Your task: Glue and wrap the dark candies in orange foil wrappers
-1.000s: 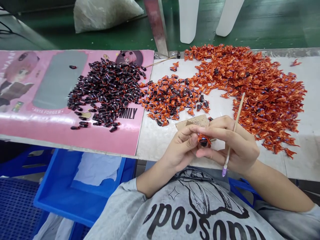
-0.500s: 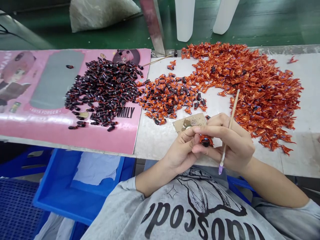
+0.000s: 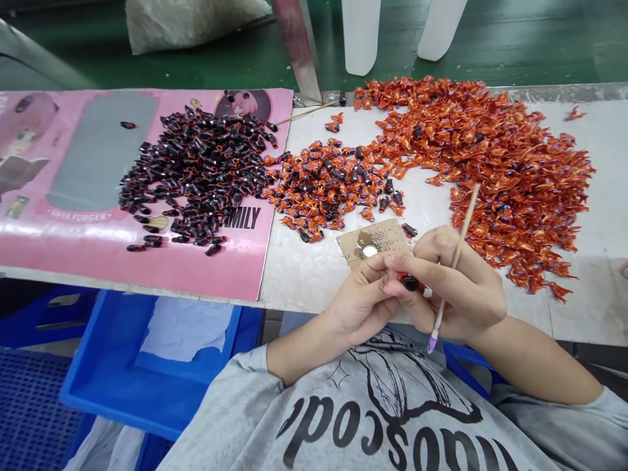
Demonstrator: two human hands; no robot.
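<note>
My left hand (image 3: pixel 360 301) is closed in a pinch on a small orange-and-black plastic piece (image 3: pixel 408 282), whose dark end faces me. My right hand (image 3: pixel 461 288) has its thumb and forefinger on the same piece, so most of it is hidden. A thin wooden stick (image 3: pixel 458 252) with a purple lower tip slants through the right hand's fingers. Just beyond the hands lies a cardboard square (image 3: pixel 350 245) with a wet brownish patch and a small white disc (image 3: pixel 369 250). One dark piece (image 3: pixel 409 230) rests beside its right corner.
Black pieces (image 3: pixel 196 163) are heaped on a pink printed mat (image 3: pixel 220 275). A mixed orange-and-black pile (image 3: pixel 328 183) lies mid-table; a large orange pile (image 3: pixel 515 176) spreads to the right. Another stick (image 3: pixel 307 114) lies at the back. A blue bin (image 3: pixel 122 386) stands below the table's front edge.
Both hands have shifted slightly right and down with the held piece, which shows less between the fingers. More of the cardboard's white disc and the dark piece beside it shows.
</note>
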